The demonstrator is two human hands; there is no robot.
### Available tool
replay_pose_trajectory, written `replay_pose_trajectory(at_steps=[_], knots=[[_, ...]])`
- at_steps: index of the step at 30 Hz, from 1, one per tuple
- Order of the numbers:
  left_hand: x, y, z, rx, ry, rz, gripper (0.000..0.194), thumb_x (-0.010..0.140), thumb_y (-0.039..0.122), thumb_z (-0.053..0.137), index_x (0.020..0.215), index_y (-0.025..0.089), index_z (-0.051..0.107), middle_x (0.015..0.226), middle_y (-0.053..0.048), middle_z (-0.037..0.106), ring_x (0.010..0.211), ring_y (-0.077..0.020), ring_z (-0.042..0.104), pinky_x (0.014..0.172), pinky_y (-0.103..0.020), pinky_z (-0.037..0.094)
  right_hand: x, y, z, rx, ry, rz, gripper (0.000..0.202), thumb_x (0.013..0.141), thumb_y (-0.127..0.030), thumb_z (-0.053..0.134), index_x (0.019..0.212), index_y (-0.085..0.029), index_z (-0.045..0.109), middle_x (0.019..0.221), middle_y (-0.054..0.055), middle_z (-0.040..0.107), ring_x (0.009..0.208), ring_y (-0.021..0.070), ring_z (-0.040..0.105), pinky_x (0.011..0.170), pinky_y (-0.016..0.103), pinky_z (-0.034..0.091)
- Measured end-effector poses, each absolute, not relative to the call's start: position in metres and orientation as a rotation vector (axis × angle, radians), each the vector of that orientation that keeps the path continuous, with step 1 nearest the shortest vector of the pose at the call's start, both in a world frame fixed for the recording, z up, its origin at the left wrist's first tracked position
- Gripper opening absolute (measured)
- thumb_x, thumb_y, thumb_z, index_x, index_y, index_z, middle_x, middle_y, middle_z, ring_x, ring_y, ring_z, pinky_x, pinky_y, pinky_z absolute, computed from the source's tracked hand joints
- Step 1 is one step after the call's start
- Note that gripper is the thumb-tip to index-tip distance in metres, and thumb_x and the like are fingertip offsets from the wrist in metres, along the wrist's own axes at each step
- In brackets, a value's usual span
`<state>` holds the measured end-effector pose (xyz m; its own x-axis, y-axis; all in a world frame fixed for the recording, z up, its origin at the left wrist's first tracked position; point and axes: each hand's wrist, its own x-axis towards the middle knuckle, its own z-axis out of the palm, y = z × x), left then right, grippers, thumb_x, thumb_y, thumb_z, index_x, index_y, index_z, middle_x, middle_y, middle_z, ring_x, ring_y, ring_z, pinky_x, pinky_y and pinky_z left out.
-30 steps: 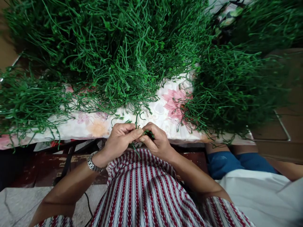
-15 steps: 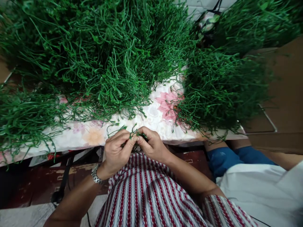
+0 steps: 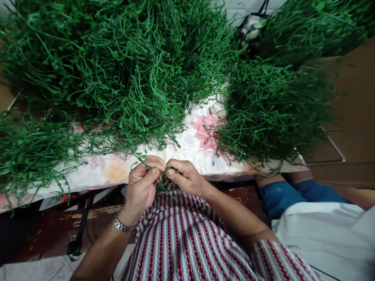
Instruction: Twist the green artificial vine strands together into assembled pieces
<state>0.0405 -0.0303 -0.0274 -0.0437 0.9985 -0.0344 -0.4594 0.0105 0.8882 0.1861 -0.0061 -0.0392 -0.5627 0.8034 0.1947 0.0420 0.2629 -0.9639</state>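
Note:
Close together at the table's front edge, both hands pinch thin green stems (image 3: 164, 183). My left hand (image 3: 145, 181), with a metal watch at its wrist, grips the stems between thumb and fingers. My right hand (image 3: 186, 175) has its fingers curled and its thumb pressed on the same small bunch. Some stems hang below the fingertips, and one reaches out to the left. Beyond the hands lies a large heap of green stems (image 3: 131, 70) on the flowered tablecloth (image 3: 114, 169).
A smaller heap of stems (image 3: 272, 109) lies at the right, beside a cardboard box (image 3: 351, 117). Another green pile (image 3: 319, 31) is at the back right. At the lower right sits a person in blue shorts (image 3: 278, 195) and a white top (image 3: 322, 230).
My left hand has turned more upright, and its fingertips have shifted slightly left. The stems between my hands now hang lower and extend farther left.

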Motion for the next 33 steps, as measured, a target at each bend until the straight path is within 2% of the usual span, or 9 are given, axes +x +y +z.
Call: replay_pose_trajectory(at_steps=[3,8,13,20,27,33], knots=[[0.039,-0.028,-0.026,0.676,0.823,1.34,0.012,0.068,0.028,0.072,0.064,0.017,0.067,0.067,-0.002,0.059,0.064,-0.0098,0.051,0.058,-0.019,0.039,0.185,-0.006,-0.044,-0.753,-1.754,1.433,0.031,0.092,-0.04,0.043,0.075,-0.014,0.048,0.061,-0.005,0.039,0.056,0.0066,0.035,0.054,0.018,0.031],[0.035,-0.024,-0.025,0.573,0.818,1.216,0.021,0.068,0.029,0.07,0.057,0.015,0.058,0.05,0.001,0.052,0.047,-0.0075,0.039,0.047,-0.021,0.028,0.184,-0.006,-0.048,-0.645,-1.823,1.425,0.036,0.092,-0.042,0.043,0.071,-0.013,0.051,0.061,-0.004,0.038,0.056,0.0069,0.034,0.054,0.019,0.031],[0.036,-0.024,-0.021,0.599,0.824,1.179,0.025,0.069,0.028,0.069,0.053,0.014,0.055,0.045,0.002,0.046,0.044,-0.0072,0.037,0.048,-0.023,0.024,0.187,-0.004,-0.046,-0.54,-1.981,1.367,0.036,0.093,-0.037,0.04,0.07,-0.012,0.053,0.061,-0.003,0.037,0.056,0.0073,0.036,0.055,0.019,0.032],[0.036,-0.028,-0.021,0.598,0.863,1.095,0.03,0.063,0.029,0.071,0.05,0.013,0.05,0.044,0.004,0.042,0.041,-0.0051,0.031,0.046,-0.023,0.02,0.194,-0.002,-0.046,-0.491,-2.114,1.479,0.044,0.094,-0.045,0.035,0.079,-0.01,0.057,0.063,-0.002,0.04,0.056,0.0074,0.036,0.055,0.02,0.032],[0.039,-0.034,-0.016,0.574,0.913,1.048,0.035,0.059,0.033,0.074,0.047,0.014,0.047,0.041,0.004,0.037,0.042,-0.0055,0.03,0.046,-0.023,0.02,0.199,-0.008,-0.041,-0.503,-1.992,1.723,0.046,0.089,-0.053,0.038,0.069,-0.013,0.047,0.059,-0.004,0.034,0.052,0.0055,0.029,0.05,0.019,0.028],[0.044,-0.034,-0.008,0.525,0.889,1.063,0.034,0.057,0.031,0.076,0.045,0.014,0.05,0.039,0.004,0.038,0.04,-0.0059,0.031,0.045,-0.023,0.02,0.202,-0.01,-0.04,-0.452,-1.881,1.781,0.039,0.089,-0.047,0.045,0.071,-0.013,0.049,0.058,-0.004,0.037,0.051,0.0052,0.03,0.049,0.018,0.028]])
